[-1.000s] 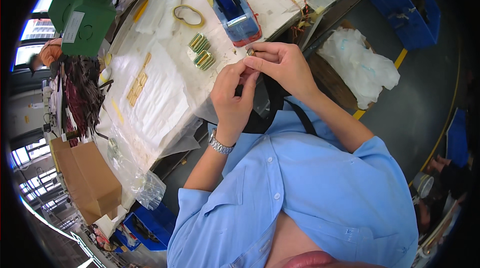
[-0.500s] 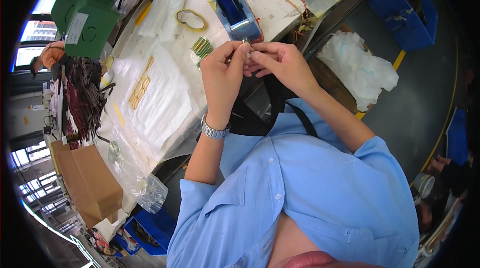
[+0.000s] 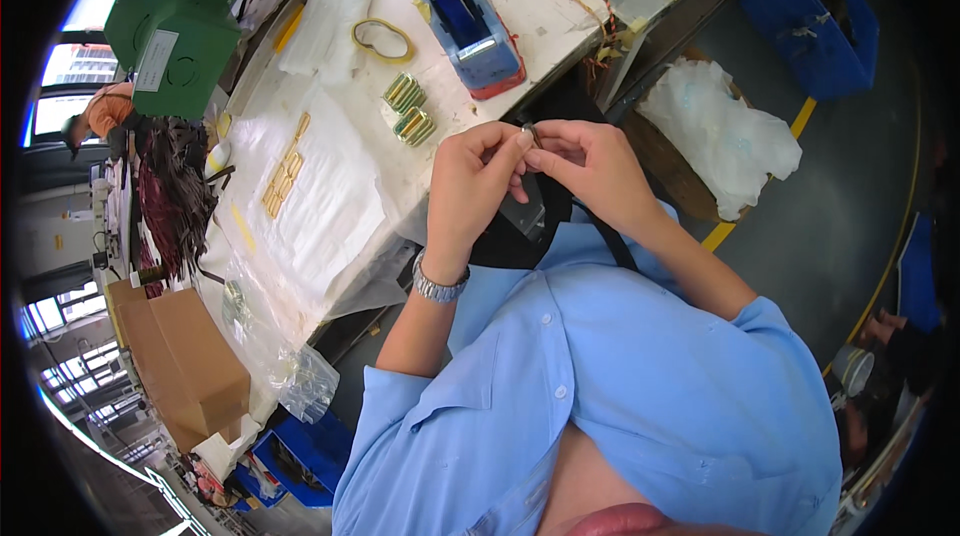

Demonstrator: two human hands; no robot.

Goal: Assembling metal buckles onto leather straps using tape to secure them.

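Observation:
Off the table's front edge, my left hand [image 3: 472,176] and my right hand [image 3: 600,172] meet fingertip to fingertip. Both pinch a small shiny metal piece [image 3: 529,131], mostly covered by the fingers; its exact kind cannot be made out. Left of them on the white table [image 3: 560,26] lie two bundles of green and gold strips [image 3: 413,126]. Just beyond stands a blue tape dispenser [image 3: 465,26]. Farther left, a group of flat gold-coloured pieces [image 3: 283,181] rests on a white sheet [image 3: 330,196].
A roll of tape [image 3: 382,40] lies left of the dispenser. A green machine part [image 3: 180,26] rises at far left, above a cardboard box [image 3: 190,366]. On the right are a white plastic bag [image 3: 715,136] in a box and a blue bin [image 3: 815,26]. Another person bends at far left.
Both hands have drawn back toward my body and slightly right, still pinching the small piece together. The dispenser's front end and both green-gold bundles now show fully.

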